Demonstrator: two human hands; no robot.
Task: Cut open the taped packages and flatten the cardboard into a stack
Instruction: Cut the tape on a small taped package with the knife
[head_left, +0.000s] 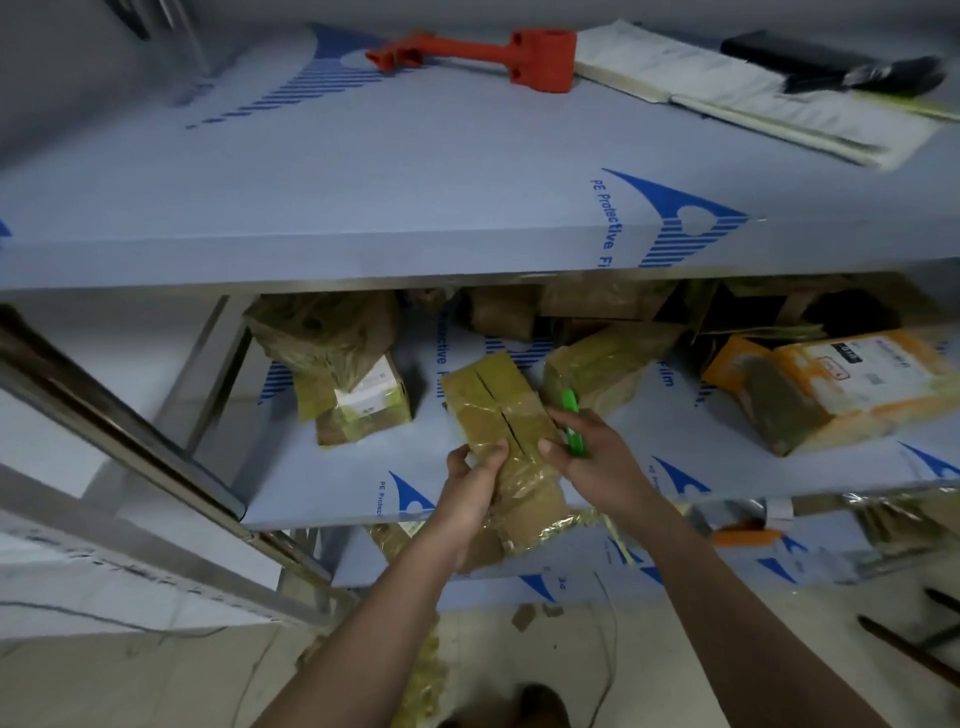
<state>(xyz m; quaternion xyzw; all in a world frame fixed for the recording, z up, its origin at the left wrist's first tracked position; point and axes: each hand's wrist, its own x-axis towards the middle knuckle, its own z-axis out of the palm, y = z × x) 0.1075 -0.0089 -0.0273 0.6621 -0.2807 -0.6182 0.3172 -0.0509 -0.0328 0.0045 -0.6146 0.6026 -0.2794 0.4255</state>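
Both hands steady the taped package (501, 441) — left hand (475, 486) grips its edge, right hand (587, 457) pinches the green cutter (574, 423) against it, slit facing up.

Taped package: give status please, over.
Left hand grips taped package. Right hand holds green cutter, thumb on package. Top seam slit. Nothing blocking.
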